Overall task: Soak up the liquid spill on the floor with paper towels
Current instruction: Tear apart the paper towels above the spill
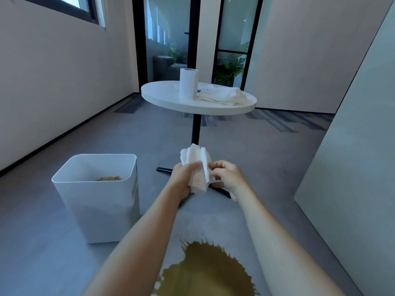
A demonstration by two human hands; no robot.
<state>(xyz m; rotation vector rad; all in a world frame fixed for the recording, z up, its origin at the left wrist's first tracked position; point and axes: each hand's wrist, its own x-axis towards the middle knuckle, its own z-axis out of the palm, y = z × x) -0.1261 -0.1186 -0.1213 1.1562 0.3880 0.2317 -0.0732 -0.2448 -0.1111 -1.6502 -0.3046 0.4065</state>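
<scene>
Both hands hold one bunched paper towel (197, 167) — left hand (182, 178) wrapped around it, right hand (226, 178) pinching its edge.

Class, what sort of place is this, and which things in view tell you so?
Probably an office meeting room: black-framed glass door, striped carpet tiles, and a round pedestal table holding a paper towel roll.

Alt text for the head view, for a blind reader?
The left hand and right hand hold a bunched paper towel above the floor, a brown spill nearer the camera. A white bin stands left; a round table behind carries a towel roll and cloths.
</scene>
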